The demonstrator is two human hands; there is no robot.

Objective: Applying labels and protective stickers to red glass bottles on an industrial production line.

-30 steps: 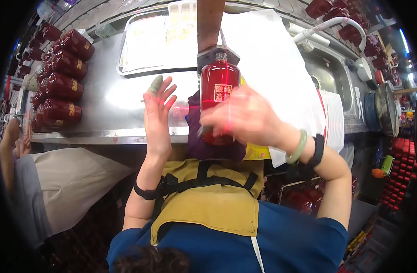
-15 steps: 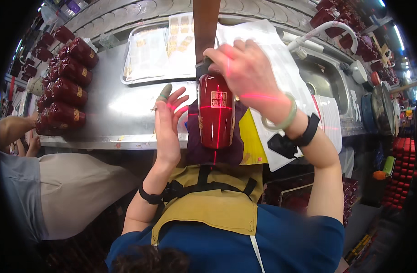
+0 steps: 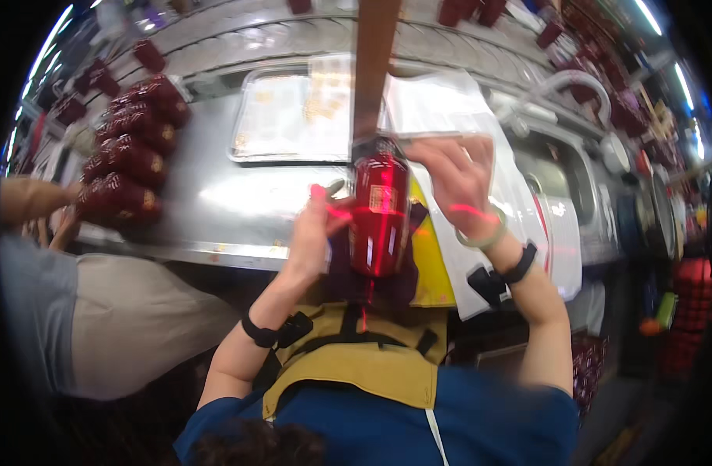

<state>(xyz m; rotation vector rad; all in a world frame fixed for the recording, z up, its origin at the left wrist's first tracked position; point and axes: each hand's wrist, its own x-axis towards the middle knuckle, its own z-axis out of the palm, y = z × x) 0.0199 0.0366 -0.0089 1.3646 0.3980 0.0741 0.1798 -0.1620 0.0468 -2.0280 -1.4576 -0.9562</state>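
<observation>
Two hands beside one red bottle; blurred, cannot tell whether grasping.

To my right, a white tap is arching at a metal sink — a white cup is sitting beside it — while a co-worker in pale trousers is standing leftward.

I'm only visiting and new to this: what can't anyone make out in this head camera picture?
All in the head view:
Bare right hand: blur hides whether its fingers grip anything.
Bare left hand: blur hides whether its fingertips touch the shiny red glass bottle.
Dark purple cloth: middle covered by that bottle.
Stacked dark-red bottles: overlap and blur prevent counting.
Grey-shirted co-worker: head cut off by the dark left rim.
</observation>
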